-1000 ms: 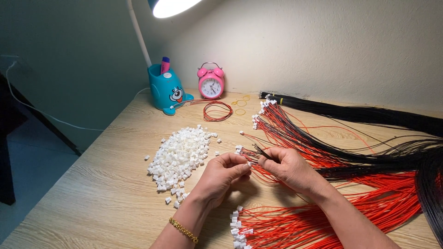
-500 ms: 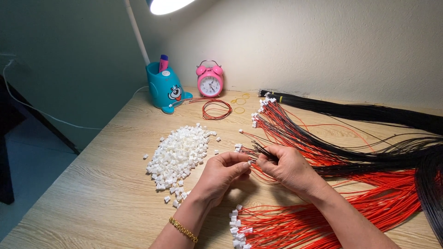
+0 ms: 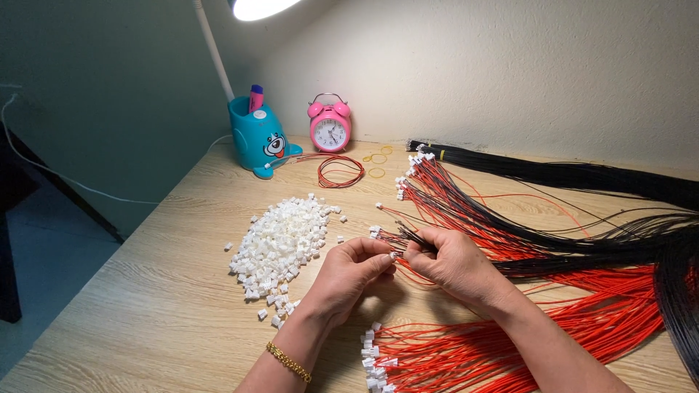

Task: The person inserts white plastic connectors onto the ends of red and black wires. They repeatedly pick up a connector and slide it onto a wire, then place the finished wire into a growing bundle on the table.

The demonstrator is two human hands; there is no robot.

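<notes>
Wood-grain desk (image 3: 131,306) is mostly taken up by red and black wires (image 3: 553,240) on the right, with bare room left front-left. White connector housings (image 3: 280,244) are piled just beside the left hand (image 3: 349,280), which pinches one housing (image 3: 393,255). Wire ends (image 3: 408,239) are gripped by the right hand (image 3: 455,266). Hands barely shifted since before.

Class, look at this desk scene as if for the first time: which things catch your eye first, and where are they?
Masses of red and black wires fan across the right of the wooden desk. A heap of small white connectors lies left of centre, beside the left hand and right hand. A pink alarm clock stands by the wall.
</notes>
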